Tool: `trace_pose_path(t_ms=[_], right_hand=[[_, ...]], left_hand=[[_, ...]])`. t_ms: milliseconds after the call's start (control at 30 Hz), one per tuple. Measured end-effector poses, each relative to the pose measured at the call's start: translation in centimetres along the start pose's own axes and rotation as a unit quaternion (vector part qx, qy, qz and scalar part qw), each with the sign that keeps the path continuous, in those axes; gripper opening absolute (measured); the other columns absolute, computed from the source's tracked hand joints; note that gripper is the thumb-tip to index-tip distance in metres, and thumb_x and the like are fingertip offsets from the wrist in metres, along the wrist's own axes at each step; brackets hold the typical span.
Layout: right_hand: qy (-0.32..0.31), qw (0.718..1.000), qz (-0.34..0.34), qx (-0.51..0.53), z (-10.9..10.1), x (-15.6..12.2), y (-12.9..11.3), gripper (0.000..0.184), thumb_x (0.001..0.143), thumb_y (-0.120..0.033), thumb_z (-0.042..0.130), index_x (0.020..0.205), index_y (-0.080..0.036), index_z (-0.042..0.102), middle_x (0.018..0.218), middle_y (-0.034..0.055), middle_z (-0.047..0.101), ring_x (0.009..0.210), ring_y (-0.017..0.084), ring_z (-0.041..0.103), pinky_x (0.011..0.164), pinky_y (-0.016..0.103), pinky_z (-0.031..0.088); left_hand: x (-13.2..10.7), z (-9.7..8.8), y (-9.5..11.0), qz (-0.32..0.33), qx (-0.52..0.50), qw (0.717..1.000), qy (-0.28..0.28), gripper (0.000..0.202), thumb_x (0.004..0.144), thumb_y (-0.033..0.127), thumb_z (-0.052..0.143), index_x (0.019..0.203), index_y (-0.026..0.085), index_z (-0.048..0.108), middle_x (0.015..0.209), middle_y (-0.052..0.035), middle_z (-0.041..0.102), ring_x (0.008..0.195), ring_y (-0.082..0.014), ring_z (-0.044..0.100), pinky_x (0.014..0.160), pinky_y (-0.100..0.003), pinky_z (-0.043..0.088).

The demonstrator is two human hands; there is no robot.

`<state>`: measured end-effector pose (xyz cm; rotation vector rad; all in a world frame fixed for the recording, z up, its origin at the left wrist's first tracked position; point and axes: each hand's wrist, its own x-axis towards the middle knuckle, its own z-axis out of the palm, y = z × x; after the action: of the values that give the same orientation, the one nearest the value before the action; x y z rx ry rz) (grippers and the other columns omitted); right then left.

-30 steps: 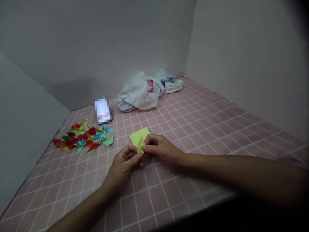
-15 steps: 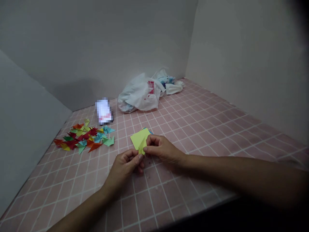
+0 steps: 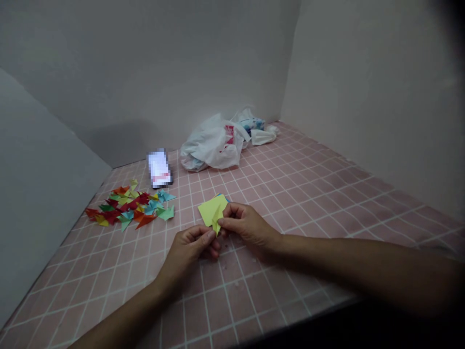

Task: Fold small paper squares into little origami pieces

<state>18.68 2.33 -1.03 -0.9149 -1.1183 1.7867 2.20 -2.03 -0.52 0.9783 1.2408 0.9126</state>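
Observation:
Both my hands meet at the middle of a pink tiled surface (image 3: 290, 194). My left hand (image 3: 191, 247) and my right hand (image 3: 245, 225) each pinch a small folded yellow-green paper piece (image 3: 217, 220) between fingertips, just above the tiles. Right behind it lies a short stack of square paper sheets (image 3: 209, 209), yellow on top with a blue edge showing underneath. To the left, a pile of several folded paper pieces (image 3: 131, 208) in red, green, yellow, orange and blue is spread on the tiles.
A blurred white packet (image 3: 159, 168) stands behind the paper pile. White plastic bags (image 3: 218, 143) lie crumpled in the far corner. Grey walls close the surface at the left, back and right. The near edge drops off at the bottom right.
My hands keep pinching the yellow-green piece, working it slightly between the fingers. The view has shifted a little, so everything sits a bit lower and to the right.

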Motion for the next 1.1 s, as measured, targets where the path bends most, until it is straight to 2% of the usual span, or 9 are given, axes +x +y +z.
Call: trace_pose_path(t_ms=[300,433,567,700,867,1100], right_hand=[[-0.014,1.000,0.010,0.025,-0.17,0.18,0.27,0.021,0.070,-0.023,0.072,0.069,-0.018,0.051,0.058,-0.0032,0.060,0.055,0.010,0.053,0.061,0.026,0.039],[-0.065,0.997,0.011,0.050,-0.46,0.34,0.40,0.023,0.070,-0.025,0.074,0.080,-0.018,0.055,0.063,-0.0034,0.059,0.054,0.010,0.051,0.057,0.025,0.037],[-0.116,0.992,0.038,0.015,-0.75,0.36,0.55,0.021,0.075,-0.029,0.071,0.074,-0.015,0.055,0.059,-0.0028,0.054,0.050,0.008,0.045,0.053,0.025,0.030],[-0.111,0.993,0.047,0.018,-0.70,0.32,0.55,0.020,0.077,-0.029,0.070,0.076,-0.016,0.055,0.060,-0.0029,0.053,0.049,0.007,0.042,0.051,0.024,0.028],[-0.080,0.996,0.037,0.033,-0.50,0.33,0.55,0.025,0.074,-0.029,0.073,0.080,-0.018,0.051,0.065,-0.0034,0.056,0.049,0.007,0.047,0.051,0.023,0.033],[-0.060,0.997,0.047,0.017,-0.54,0.19,0.59,0.025,0.075,-0.030,0.073,0.077,-0.019,0.051,0.053,-0.0056,0.052,0.044,0.008,0.043,0.047,0.023,0.028]], left_hand=[[0.17,-0.05,-0.08,0.007,0.024,1.000,-0.009,0.023,0.079,0.037,0.072,0.073,0.015,0.070,0.062,-0.0001,0.065,0.052,-0.0095,0.057,0.054,-0.022,0.044],[0.28,-0.17,-0.23,0.017,0.032,0.999,-0.010,0.023,0.081,0.037,0.069,0.072,0.016,0.067,0.061,0.0013,0.063,0.051,-0.0086,0.054,0.054,-0.022,0.041],[0.19,-0.20,-0.28,0.023,0.050,0.998,-0.015,0.024,0.082,0.037,0.068,0.072,0.015,0.068,0.062,0.0005,0.063,0.053,-0.0090,0.054,0.055,-0.022,0.041],[0.25,-0.21,-0.30,0.023,0.037,0.999,-0.022,0.024,0.083,0.038,0.069,0.074,0.016,0.068,0.065,-0.0001,0.064,0.055,-0.0099,0.056,0.057,-0.023,0.043],[0.25,-0.32,-0.35,0.044,0.030,0.999,-0.001,0.024,0.083,0.038,0.069,0.073,0.015,0.067,0.065,0.0002,0.063,0.055,-0.0102,0.056,0.057,-0.023,0.044],[-0.16,-0.10,-0.32,0.071,0.047,0.996,0.032,0.022,0.085,0.035,0.068,0.074,0.016,0.066,0.066,0.0012,0.064,0.058,-0.0106,0.057,0.060,-0.023,0.046]])
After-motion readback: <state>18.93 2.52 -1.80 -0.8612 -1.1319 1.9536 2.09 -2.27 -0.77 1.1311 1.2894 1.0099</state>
